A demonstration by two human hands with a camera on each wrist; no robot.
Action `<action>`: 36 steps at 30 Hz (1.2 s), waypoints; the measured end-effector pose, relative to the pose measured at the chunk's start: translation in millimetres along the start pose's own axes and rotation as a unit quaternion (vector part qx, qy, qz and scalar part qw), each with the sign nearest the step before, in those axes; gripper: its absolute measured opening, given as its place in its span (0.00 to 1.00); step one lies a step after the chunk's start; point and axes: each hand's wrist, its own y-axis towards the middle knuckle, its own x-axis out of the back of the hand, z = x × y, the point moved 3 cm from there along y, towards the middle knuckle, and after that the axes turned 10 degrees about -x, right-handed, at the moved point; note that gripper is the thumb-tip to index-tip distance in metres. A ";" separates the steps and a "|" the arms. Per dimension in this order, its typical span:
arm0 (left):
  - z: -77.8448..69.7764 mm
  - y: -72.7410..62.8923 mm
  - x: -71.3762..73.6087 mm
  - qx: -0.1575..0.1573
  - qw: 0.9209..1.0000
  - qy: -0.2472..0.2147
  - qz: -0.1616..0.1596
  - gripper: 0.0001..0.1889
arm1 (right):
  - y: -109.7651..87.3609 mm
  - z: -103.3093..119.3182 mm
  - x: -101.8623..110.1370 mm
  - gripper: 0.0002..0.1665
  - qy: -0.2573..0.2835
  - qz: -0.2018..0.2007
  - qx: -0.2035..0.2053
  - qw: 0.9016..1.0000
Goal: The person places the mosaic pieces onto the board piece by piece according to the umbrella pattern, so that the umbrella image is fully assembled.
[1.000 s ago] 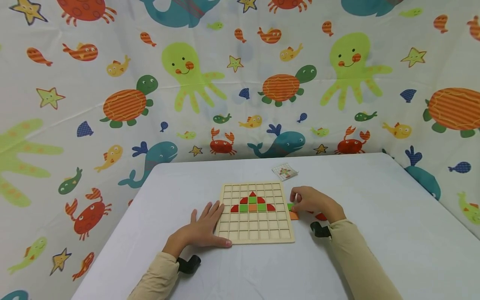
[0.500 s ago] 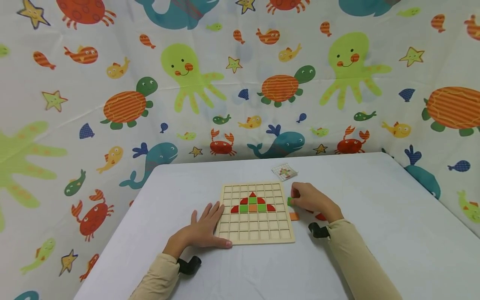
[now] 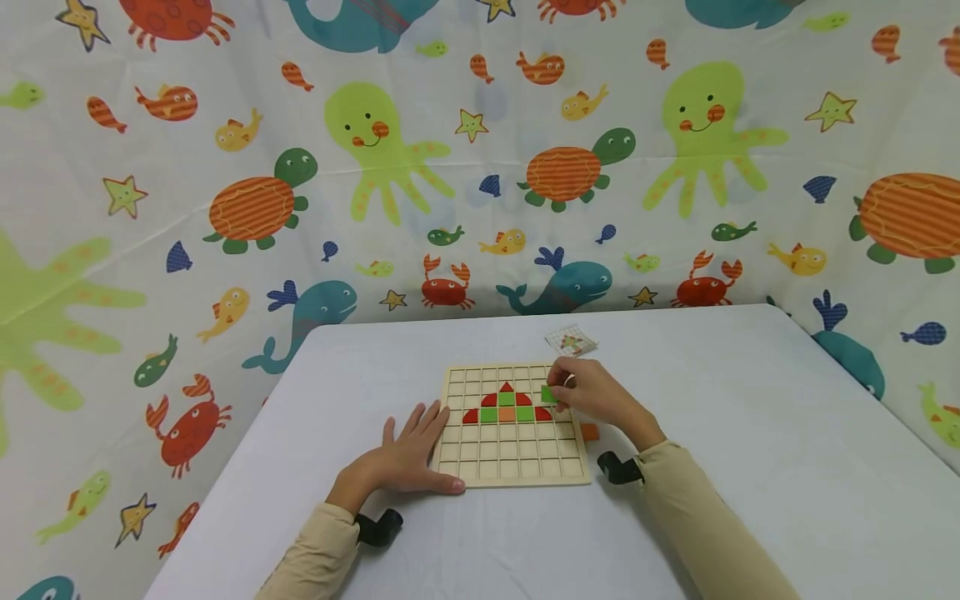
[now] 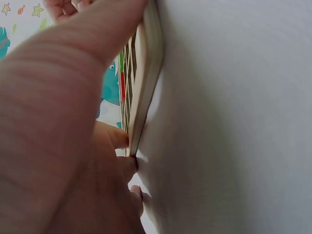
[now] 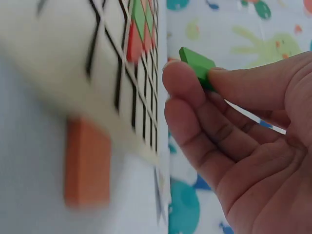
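A wooden grid board (image 3: 510,458) lies on the table with red, green and orange pieces set in its cells as a stepped triangle. Spread along the board's left edge, my left hand (image 3: 401,458) rests with its thumb at the near left corner. Above the board's right side, my right hand (image 3: 596,392) pinches a green square tile (image 3: 549,394) between thumb and fingertips. The right wrist view shows the same green tile (image 5: 197,67) held tilted, apart from the grid. An orange tile (image 3: 590,432) lies on the table against the board's right edge.
A small pattern card (image 3: 572,340) lies behind the board. The white table (image 3: 750,400) extends to both sides, and a curtain (image 3: 480,167) printed with sea animals hangs behind it. The right forearm covers part of the table beside the board.
My right hand has picked up the green tile from beside the board and carried it leftward over the grid. The left hand has stayed in place.
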 end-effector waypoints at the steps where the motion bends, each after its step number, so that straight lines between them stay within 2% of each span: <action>1: 0.3 0.2 -0.1 0.000 1.000 -0.001 0.000 0.67 | 0.1 3.3 -4.1 0.02 0.001 0.005 0.010 1.000; 9: -0.6 0.8 1.3 0.000 1.000 -0.002 0.003 0.67 | -0.9 24.2 -32.4 0.04 0.008 0.043 0.077 0.996; 14: -1.3 0.2 2.2 -0.002 1.000 -0.002 0.001 0.67 | 0.7 29.6 -46.2 0.06 -0.049 0.023 0.110 0.992; 21: -3.1 -1.3 3.2 -0.006 1.000 -0.004 -0.001 0.67 | 1.2 31.6 -62.3 0.06 -0.091 0.016 0.104 0.990; 28: -2.9 -1.6 3.3 -0.002 1.000 -0.004 0.000 0.67 | -0.9 35.1 -71.0 0.09 -0.131 0.004 0.129 0.983; 36: 0.6 -0.3 0.2 -0.011 1.000 -0.005 0.001 0.68 | -5.5 37.8 -72.8 0.09 -0.130 0.016 0.128 0.983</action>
